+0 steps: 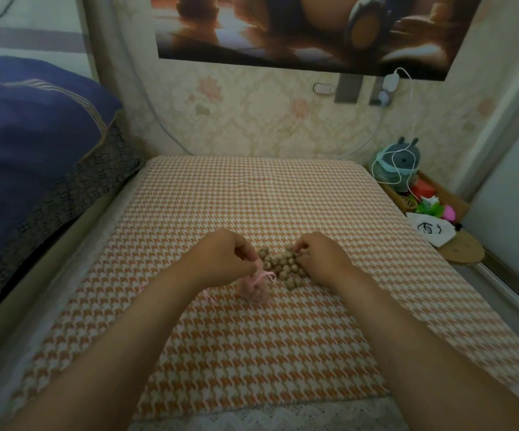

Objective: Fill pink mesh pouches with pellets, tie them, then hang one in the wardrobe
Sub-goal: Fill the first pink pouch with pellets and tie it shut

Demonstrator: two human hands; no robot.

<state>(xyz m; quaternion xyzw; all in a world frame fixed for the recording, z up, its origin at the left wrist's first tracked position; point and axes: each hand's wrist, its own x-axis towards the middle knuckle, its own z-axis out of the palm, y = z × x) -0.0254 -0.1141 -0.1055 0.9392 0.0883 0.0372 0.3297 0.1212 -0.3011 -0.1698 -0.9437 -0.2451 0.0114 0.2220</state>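
A small pink mesh pouch [255,288], partly filled with pellets, sits on the orange houndstooth cushion [252,353]. My left hand [225,258] is just above it, fingers pinched on the pouch's pink drawstring top. A loose heap of round tan pellets [284,267] lies right of the pouch. My right hand [322,256] rests on the right side of the heap, fingertips closed on a few pellets. A pink string end [207,296] trails left of the pouch.
A blue quilt [31,144] on a bed borders the left. At the right edge, a wooden tray [438,194] holds a grey plush toy [399,163], a white charging cable, colourful small items and a white drawstring bag [432,230]. The wallpapered wall is behind.
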